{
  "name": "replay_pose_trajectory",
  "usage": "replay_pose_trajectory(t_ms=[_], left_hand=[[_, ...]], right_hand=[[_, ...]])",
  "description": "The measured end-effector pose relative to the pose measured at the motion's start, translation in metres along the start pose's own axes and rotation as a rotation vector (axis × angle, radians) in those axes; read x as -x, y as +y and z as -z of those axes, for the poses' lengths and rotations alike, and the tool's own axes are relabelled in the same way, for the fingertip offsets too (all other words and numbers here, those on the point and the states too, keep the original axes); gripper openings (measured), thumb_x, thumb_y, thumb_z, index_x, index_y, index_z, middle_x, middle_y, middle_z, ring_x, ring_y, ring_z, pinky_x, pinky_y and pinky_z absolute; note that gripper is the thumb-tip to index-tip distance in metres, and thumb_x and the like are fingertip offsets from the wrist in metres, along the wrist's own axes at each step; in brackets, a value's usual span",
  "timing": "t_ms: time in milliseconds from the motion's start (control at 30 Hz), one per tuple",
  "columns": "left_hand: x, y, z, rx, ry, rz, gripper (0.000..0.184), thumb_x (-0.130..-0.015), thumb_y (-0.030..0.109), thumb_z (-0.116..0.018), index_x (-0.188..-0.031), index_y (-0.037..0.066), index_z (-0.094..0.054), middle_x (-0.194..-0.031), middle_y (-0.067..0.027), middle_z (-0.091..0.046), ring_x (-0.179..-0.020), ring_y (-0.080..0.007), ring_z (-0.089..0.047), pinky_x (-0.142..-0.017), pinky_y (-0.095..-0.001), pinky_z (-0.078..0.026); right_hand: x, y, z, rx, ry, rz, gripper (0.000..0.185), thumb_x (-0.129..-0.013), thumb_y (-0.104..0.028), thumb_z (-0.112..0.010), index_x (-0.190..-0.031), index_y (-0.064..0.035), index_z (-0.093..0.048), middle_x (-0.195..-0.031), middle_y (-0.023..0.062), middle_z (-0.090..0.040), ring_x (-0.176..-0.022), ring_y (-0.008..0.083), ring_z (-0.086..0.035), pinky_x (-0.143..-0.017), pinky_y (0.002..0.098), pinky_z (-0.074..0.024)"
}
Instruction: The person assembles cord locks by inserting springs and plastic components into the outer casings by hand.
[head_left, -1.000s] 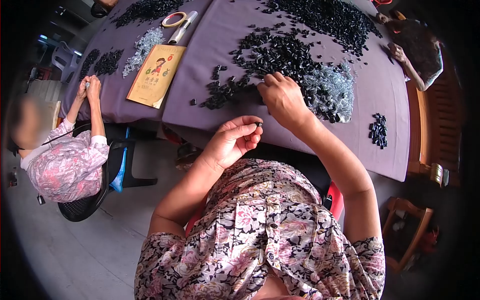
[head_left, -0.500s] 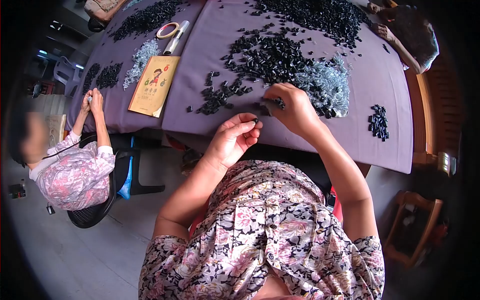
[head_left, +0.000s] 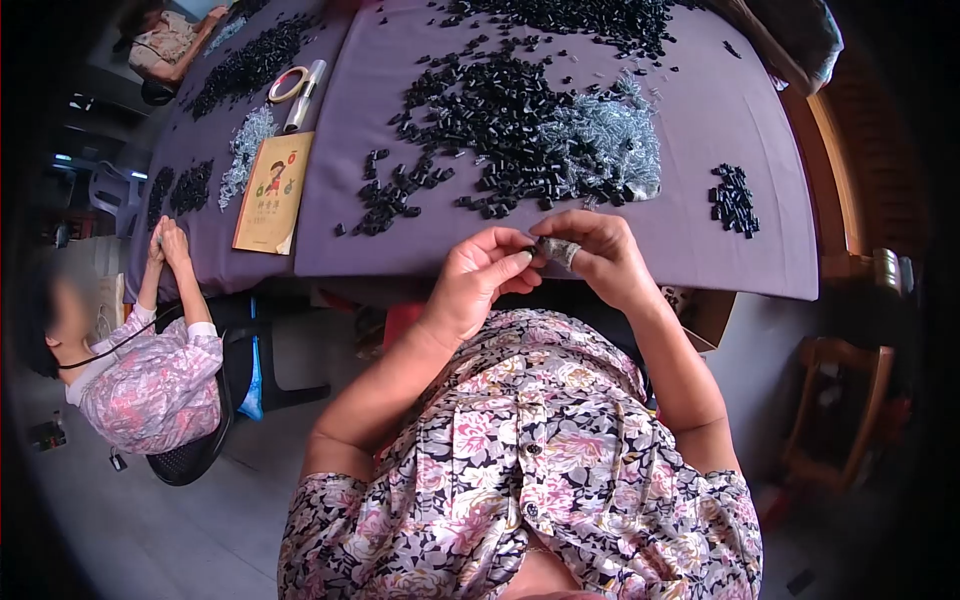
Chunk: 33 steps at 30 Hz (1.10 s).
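Note:
My left hand (head_left: 478, 275) is closed, its thumb and fingertips pinching a small black plastic piece (head_left: 531, 247). Right against it, my right hand (head_left: 607, 262) is closed too, fingertips meeting at that piece; what they hold is too small to make out. A greyish wrapping (head_left: 560, 252) goes round one right finger. Just beyond the hands, a heap of small black plastic pieces (head_left: 480, 110) lies on the purple cloth (head_left: 350, 110). Small clear plastic pieces (head_left: 610, 140) are piled against its right side.
A separate small black cluster (head_left: 735, 200) lies to the right. On the left are a yellow booklet (head_left: 268, 195), a tape roll (head_left: 289, 84) and a clear-and-white tube (head_left: 305, 97). One person (head_left: 150, 370) sits at left; another (head_left: 165, 45) is farther back. A wooden chair (head_left: 838, 410) stands at right.
My right hand has come from the edge of the black heap back to my left hand, and their fingertips now meet. The head view has shifted.

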<state>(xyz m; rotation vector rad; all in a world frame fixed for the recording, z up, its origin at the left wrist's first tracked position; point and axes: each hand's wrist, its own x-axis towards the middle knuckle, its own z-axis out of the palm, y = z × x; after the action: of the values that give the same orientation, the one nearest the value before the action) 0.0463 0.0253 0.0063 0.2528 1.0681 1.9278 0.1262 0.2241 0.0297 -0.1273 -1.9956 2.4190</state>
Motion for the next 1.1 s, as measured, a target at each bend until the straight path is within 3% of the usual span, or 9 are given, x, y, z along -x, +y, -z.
replay_pose_trajectory(t_ms=[267, 567, 1100], left_hand=[[-0.001, 0.004, -0.011, -0.056, 0.029, 0.044, 0.02, -0.099, 0.01, -0.063, -0.117, 0.002, -0.062, -0.103, -0.0101, -0.073, -0.087, -0.0161, -0.071, -0.078, -0.027, -0.059], [-0.001, -0.006, -0.007, -0.188, 0.058, 0.013, 0.017, -0.098, 0.011, -0.066, -0.114, 0.006, -0.066, -0.099, -0.0024, -0.072, -0.086, -0.0068, -0.065, -0.075, -0.0207, -0.051], [0.0, -0.006, -0.006, -0.38, 0.067, -0.109, 0.015, -0.096, 0.005, -0.067, -0.11, 0.0, -0.065, -0.094, -0.0013, -0.069, -0.081, -0.0058, -0.063, -0.074, -0.0215, -0.052]], right_hand=[[0.006, 0.006, 0.008, -0.109, 0.009, 0.076, 0.017, -0.089, 0.01, -0.056, -0.103, 0.0019, -0.061, -0.095, 0.0041, -0.068, -0.092, 0.0115, -0.068, -0.082, 0.0252, -0.0534], [0.005, 0.009, 0.007, -0.124, -0.048, -0.013, 0.013, -0.09, 0.003, -0.064, -0.103, 0.0004, -0.062, -0.091, 0.005, -0.068, -0.085, 0.0126, -0.07, -0.072, 0.0249, -0.0561], [0.012, -0.006, -0.005, 0.155, 0.009, -0.047, 0.017, -0.091, 0.01, -0.059, -0.106, 0.003, -0.061, -0.092, 0.0057, -0.07, -0.086, 0.0126, -0.07, -0.078, 0.0257, -0.0566]])
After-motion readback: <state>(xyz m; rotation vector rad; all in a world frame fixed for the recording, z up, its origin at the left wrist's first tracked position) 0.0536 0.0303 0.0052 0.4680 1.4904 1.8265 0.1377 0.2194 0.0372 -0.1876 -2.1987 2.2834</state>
